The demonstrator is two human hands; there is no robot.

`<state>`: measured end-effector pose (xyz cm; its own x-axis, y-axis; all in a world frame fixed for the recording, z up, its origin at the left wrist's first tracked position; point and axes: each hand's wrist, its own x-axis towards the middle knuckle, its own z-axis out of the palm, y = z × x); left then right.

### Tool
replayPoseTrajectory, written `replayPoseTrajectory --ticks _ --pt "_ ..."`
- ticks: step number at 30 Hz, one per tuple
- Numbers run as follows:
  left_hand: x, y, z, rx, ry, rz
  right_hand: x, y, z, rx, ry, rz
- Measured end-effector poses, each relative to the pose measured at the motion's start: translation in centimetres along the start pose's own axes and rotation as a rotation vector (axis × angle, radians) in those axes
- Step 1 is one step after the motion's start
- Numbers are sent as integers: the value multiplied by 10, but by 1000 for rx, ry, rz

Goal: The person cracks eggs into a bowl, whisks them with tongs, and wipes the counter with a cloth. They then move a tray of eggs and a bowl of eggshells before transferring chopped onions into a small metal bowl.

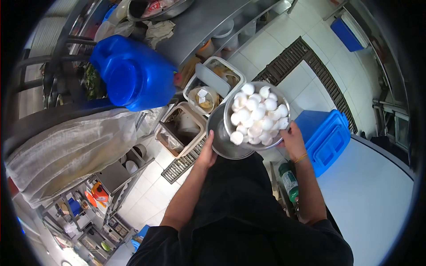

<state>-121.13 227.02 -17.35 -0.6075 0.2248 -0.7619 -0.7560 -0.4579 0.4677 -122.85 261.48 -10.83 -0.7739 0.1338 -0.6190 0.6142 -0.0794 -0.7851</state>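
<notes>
My right hand grips the rim of a round metal bowl heaped with white eggshells, several of them visibly broken. In my left hand is a second metal bowl, the thumb lying over its rim. The eggshell bowl overlaps this second bowl on its right side, and a bare grey inner wall shows on the left. Both bowls are in front of my body at about waist height, and the fingers beneath them are partly hidden.
Beyond the bowls stand an open white bin holding scraps and a beige bin. A large blue jug is at upper left. On the right are a blue lidded bin and a white surface. Drain grates cross the tiled floor.
</notes>
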Motion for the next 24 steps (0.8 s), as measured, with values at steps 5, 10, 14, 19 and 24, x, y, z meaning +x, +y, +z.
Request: replayPoseTrajectory --ticks 5,10,14,19,24 --pt "-2 9 -11 -44 48 34 76 -28 -9 131 74 -70" --pt "-13 6 -14 -61 77 70 187 -30 18 112 139 -231" --pt "-24 -5 -29 -55 129 41 262 -11 65 38 210 -328" --pt "-42 -19 -45 -62 165 44 307 16 118 -164 320 -511" --pt "-53 -26 -57 -79 205 39 302 23 152 -238 410 -635"
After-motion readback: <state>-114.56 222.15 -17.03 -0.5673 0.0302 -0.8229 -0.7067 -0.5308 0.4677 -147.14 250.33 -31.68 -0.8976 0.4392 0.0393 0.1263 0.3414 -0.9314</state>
